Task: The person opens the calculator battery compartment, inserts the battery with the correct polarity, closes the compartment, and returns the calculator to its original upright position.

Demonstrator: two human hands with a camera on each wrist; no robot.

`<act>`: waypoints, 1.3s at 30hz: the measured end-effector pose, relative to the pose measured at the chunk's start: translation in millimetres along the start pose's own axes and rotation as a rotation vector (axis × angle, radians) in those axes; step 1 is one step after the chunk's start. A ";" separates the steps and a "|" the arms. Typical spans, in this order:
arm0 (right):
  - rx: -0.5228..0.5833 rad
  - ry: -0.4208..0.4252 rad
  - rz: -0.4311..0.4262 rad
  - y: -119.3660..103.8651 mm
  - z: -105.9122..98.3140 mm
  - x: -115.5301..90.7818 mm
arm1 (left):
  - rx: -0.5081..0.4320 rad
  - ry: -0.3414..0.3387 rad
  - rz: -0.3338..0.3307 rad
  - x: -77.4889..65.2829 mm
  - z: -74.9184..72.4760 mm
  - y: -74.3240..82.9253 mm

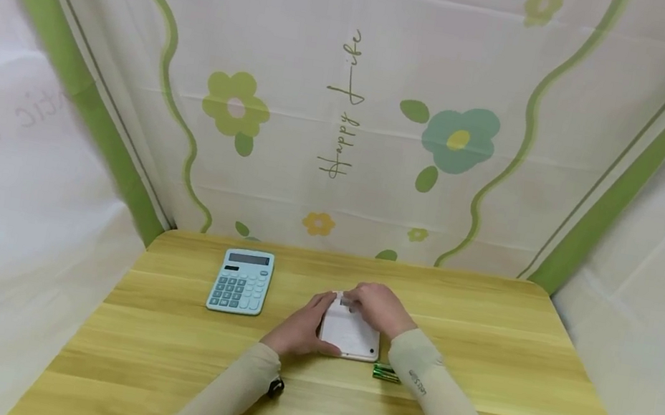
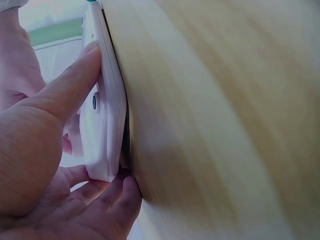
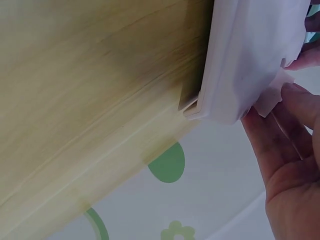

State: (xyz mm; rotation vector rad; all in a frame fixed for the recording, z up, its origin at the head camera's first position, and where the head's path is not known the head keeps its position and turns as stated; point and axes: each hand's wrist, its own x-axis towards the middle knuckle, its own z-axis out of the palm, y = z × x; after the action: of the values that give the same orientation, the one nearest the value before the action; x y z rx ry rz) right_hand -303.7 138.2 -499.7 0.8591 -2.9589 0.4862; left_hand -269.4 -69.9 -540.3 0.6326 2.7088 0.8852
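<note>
A flat white device [image 1: 353, 334] lies on the table with its back up, a small dark slot near its far edge. My left hand [image 1: 302, 327] grips it by the left side; in the left wrist view the thumb presses along one edge and the fingers curl at its end. My right hand [image 1: 380, 308] is at the far edge. In the right wrist view, its thumb and fingers pinch a small white cover piece [image 3: 270, 98] right at the device's end. Green batteries [image 1: 387, 373] lie by the device's near right corner, close to the right sleeve.
A light blue calculator [image 1: 241, 281] lies face up at the back left of the wooden table [image 1: 484, 319]. A white flowered curtain [image 1: 345, 130] hangs behind the table's far edge, with more white cloth at both sides.
</note>
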 end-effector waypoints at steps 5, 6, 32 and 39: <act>-0.030 0.004 -0.020 -0.5 -0.5 1.6 | 0.008 -0.002 -0.004 -0.4 -0.2 0.3; -0.030 0.005 -0.020 -0.5 -0.4 1.6 | 0.008 -0.002 -0.002 -0.6 -0.4 0.4; 0.112 0.037 -0.003 13.3 -7.9 -12.1 | -0.001 0.001 -0.007 -1.4 0.5 -0.4; 0.138 0.110 -0.043 18.8 -12.8 -17.5 | 0.008 -0.002 -0.023 -0.5 0.4 -1.1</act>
State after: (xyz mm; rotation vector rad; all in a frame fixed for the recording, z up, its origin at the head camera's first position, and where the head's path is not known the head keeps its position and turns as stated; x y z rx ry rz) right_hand -299.7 166.2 -494.8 0.8750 -2.8284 0.7188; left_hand -269.2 -70.7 -541.2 0.6028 2.7134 0.8688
